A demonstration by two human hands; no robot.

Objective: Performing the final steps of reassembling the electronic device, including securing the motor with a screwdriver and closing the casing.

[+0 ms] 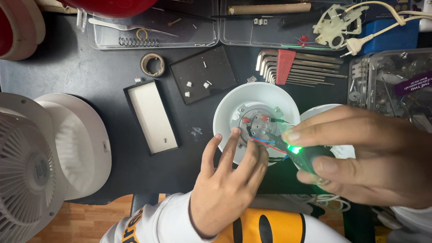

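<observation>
fan (pixel 27 166) left, round base (pixel 254 119) centre, hex keys (pixel 297 67) behind

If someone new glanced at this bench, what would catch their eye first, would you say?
Probably the green light glowing on the dark device in the right hand, right of centre. Beside it, the left hand rests on the round white housing with red and blue wires. A white fan fills the left edge.

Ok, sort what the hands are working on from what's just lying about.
In hand:
left hand on the round white housing
red and blue wires
right hand holding a dark tool with a green light

Lying about:
hex key set
tape roll
white fan
plug
</observation>
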